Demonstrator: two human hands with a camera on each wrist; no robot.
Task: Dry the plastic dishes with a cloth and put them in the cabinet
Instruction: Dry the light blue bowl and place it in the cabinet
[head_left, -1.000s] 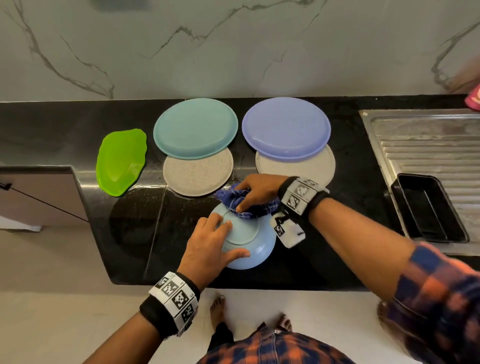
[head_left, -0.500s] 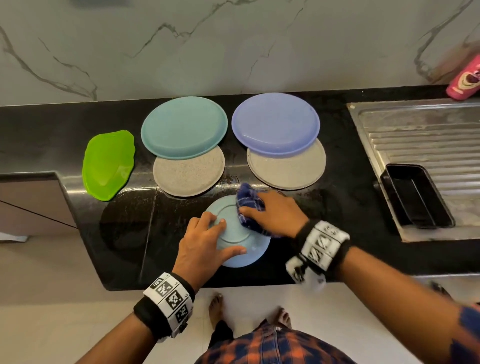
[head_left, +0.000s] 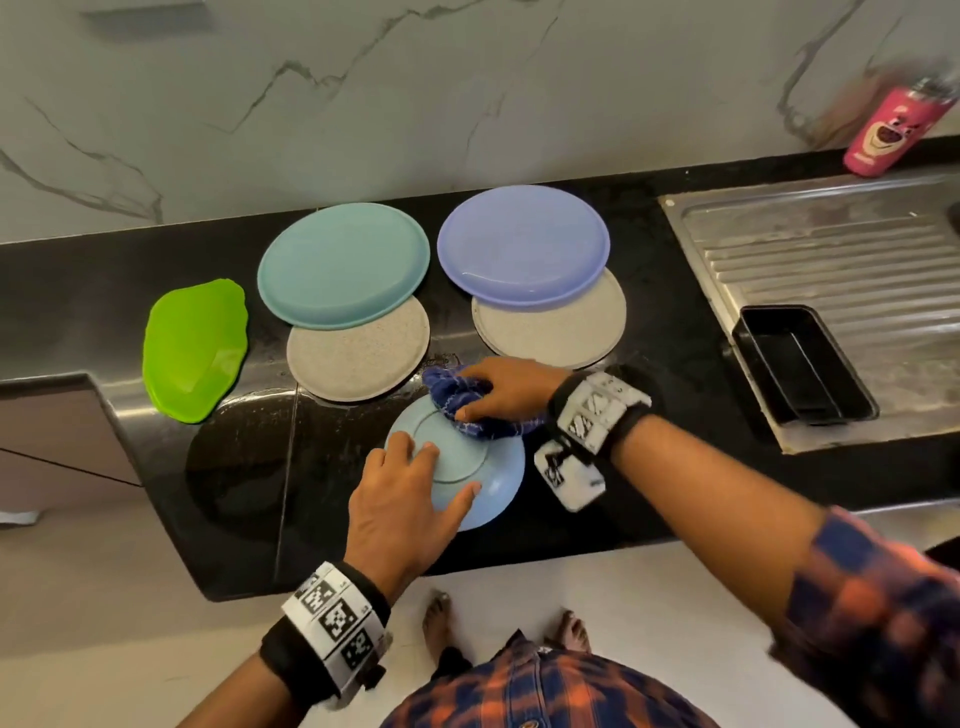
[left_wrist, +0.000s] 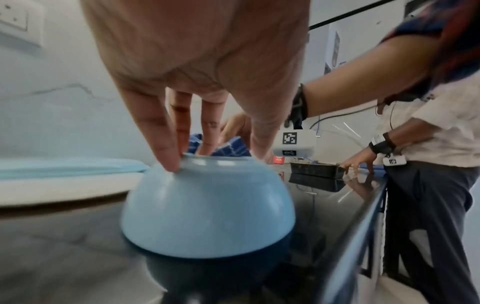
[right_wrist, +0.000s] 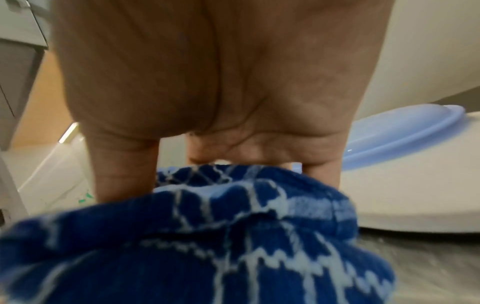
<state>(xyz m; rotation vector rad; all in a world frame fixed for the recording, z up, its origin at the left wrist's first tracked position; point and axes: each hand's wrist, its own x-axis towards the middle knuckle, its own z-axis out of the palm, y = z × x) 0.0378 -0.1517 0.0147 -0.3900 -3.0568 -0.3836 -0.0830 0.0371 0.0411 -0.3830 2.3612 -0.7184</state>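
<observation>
From the head view, I see my left hand (head_left: 410, 499) spread flat on the upturned blue bowl (head_left: 483, 467) on the black surface (head_left: 249, 499). My right hand (head_left: 506, 387) clutches the blue cloth (head_left: 467, 410). The left wrist view shows fingertips (left_wrist: 168, 160) on the bowl's base. The right wrist view shows fingers curled into cloth.

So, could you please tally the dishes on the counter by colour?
Light blue: 1, the upturned bowl
Teal: 1 plate
Lilac: 1 plate
Speckled beige: 2 plates
Green: 1 leaf-shaped dish
Total: 6

wall (head_left: 415, 93): grey-veined marble | counter (head_left: 234, 519): glossy black | floor (head_left: 78, 649): pale tile
</observation>
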